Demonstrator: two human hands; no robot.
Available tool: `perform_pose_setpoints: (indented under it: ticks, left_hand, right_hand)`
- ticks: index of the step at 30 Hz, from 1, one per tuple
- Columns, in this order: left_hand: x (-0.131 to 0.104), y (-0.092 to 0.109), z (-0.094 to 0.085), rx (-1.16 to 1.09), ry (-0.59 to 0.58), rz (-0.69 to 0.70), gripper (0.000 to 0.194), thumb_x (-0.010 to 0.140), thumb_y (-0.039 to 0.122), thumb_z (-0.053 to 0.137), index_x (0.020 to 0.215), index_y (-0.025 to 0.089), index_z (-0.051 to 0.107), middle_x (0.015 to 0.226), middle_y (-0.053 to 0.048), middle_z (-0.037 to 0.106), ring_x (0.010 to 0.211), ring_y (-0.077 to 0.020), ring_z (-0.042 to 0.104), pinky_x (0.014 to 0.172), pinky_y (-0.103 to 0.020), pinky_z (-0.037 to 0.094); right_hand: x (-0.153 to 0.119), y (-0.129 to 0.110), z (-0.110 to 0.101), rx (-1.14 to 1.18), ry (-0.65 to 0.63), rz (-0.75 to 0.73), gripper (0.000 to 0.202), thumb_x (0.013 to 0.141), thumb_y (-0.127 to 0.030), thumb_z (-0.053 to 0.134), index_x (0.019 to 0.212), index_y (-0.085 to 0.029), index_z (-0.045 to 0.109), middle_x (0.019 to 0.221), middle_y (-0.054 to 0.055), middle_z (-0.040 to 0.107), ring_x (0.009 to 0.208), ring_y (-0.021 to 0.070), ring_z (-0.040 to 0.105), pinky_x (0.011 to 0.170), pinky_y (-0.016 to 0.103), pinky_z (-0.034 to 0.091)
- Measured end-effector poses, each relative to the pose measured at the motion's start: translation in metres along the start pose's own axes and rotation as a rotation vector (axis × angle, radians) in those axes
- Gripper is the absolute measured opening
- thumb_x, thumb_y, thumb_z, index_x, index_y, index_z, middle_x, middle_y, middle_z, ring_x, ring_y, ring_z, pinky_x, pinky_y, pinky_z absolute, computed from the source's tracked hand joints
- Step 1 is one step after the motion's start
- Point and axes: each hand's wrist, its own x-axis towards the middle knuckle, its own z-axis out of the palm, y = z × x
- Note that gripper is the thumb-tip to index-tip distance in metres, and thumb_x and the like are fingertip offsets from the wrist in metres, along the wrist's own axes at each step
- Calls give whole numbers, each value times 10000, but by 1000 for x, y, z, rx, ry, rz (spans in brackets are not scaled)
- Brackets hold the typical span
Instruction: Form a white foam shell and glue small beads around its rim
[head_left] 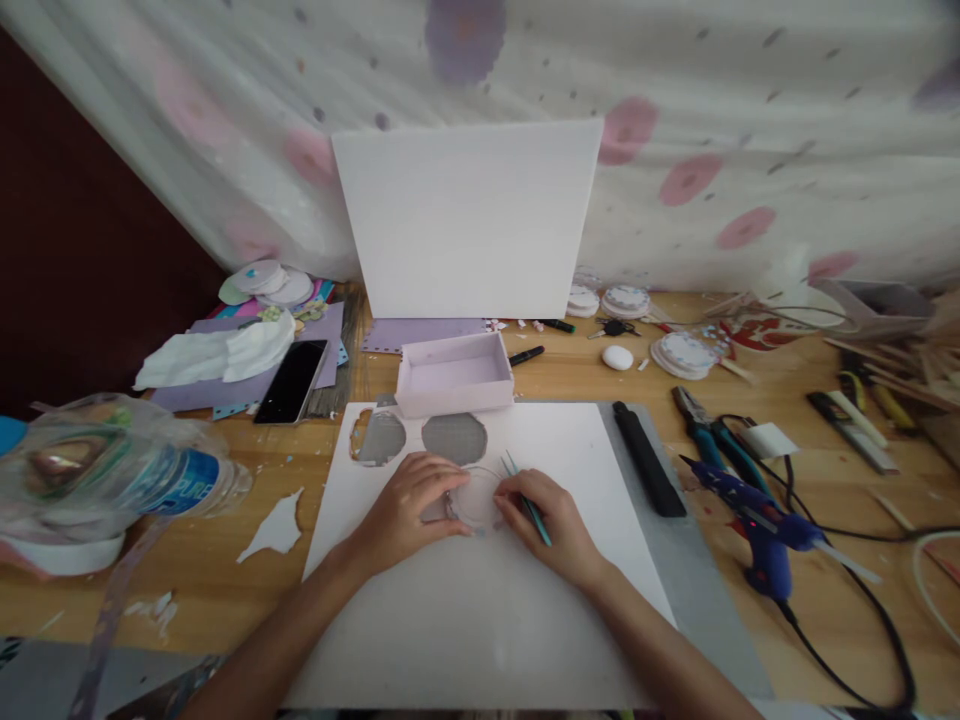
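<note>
- Fingers of the left hand [409,505] lie flat and a bit spread, pressing down on a clear round lid [474,497]. They hold nothing; they just keep the lid from sliding.
- Fingers of the right hand [551,528] are curled tight around a thin teal tool [529,505]. Its tip touches the right edge of the lid.
- Both hands sit close together, one on each side of the lid.
- The lid lies on a big white sheet [465,610], near the middle of it.
- The sheet has two round holes [454,438] cut in it, just above the hands.
- A small box [454,373] sits at the top edge of the sheet, open side up.
- A grey mat [690,560] shows under the sheet on the right.
- A black knife [649,458] lies on the mat.
- A blue glue gun [757,530] lies further right on the wooden table [225,500], with pliers [701,425] near it.
- A phone [292,380] lies on the left, beside white tissue [217,355].
- A clear bottle [112,470] lies on its side at the far left.
- A white board [465,215] leans on the curtain at the back.
</note>
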Motion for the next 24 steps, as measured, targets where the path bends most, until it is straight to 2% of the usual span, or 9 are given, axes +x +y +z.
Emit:
perform_pose_setpoints:
  ticks: [5, 8, 11, 13, 15, 17, 18, 21, 24]
  left_hand:
    - [1, 4, -6, -28, -103, -82, 650, 710, 497, 707, 1276, 259, 497, 1215, -93, 594, 1141, -266, 514, 980, -432, 404]
    - [0, 4, -11, -66, -144, -87, 756, 659, 532, 731, 1315, 280, 449, 1261, -87, 558, 1173, -270, 491, 1004, -429, 392]
    - [1, 1, -18, -119, -109, -84, 875, 620, 578, 730, 1363, 275, 382, 1335, -104, 491, 1225, -278, 454, 1034, -426, 374]
    - [8, -4, -23, -104, 4, -67, 763, 711, 546, 679, 1356, 266, 383, 1350, -108, 474, 1244, -266, 442, 1045, -423, 366]
    - [19, -10, -25, 26, 174, -57, 578, 812, 457, 618, 1317, 258, 420, 1334, -100, 489, 1247, -252, 440, 1049, -430, 353]
    - [32, -19, -26, 226, 311, -88, 499, 845, 385, 592, 1296, 241, 435, 1330, -100, 493, 1251, -255, 431, 1048, -446, 340]
    - [38, -25, -26, 315, 339, -111, 496, 847, 373, 587, 1296, 228, 435, 1327, -104, 495, 1254, -262, 425, 1049, -455, 333]
    - [50, -37, -22, 464, 293, -143, 378, 877, 324, 534, 1233, 205, 495, 1183, -90, 596, 1166, -257, 498, 1055, -473, 315]
    - [47, -40, -16, 505, 235, -99, 208, 908, 197, 448, 1053, 211, 596, 959, -42, 675, 949, -209, 599, 1055, -472, 305]
  right_hand:
    - [-1, -1, -1, 83, 57, 52, 136, 914, -284, 465, 865, -218, 573, 742, 32, 568, 704, 171, 532, 647, 300, 433]
    - [-3, 1, -2, 235, 157, 186, 227, 947, -342, 394, 923, -219, 584, 685, 11, 520, 629, 154, 497, 577, 279, 400]
    - [-3, 4, 0, 446, 268, 310, 308, 959, -410, 335, 1060, -222, 558, 603, -20, 445, 536, 142, 421, 487, 263, 324]
    - [-1, 5, 0, 595, 333, 332, 367, 962, -443, 293, 1177, -226, 497, 599, -25, 444, 523, 140, 402, 475, 257, 306]
    - [0, 7, -2, 693, 407, 331, 393, 957, -463, 283, 1234, -238, 448, 640, -21, 459, 538, 136, 407, 480, 250, 318]
    - [1, 8, -8, 715, 499, 331, 374, 944, -472, 320, 1209, -250, 462, 708, -9, 475, 574, 131, 427, 496, 247, 350]
    - [0, 8, -12, 700, 544, 333, 349, 936, -469, 352, 1177, -252, 482, 742, -2, 484, 596, 130, 440, 510, 248, 370]
    - [-6, 6, -33, 612, 633, 331, 258, 911, -423, 448, 1070, -240, 535, 791, 14, 513, 642, 130, 472, 557, 264, 413]
    - [-14, 0, -55, 448, 662, 289, 193, 887, -347, 526, 1029, -224, 568, 778, 20, 539, 642, 131, 497, 580, 280, 429]
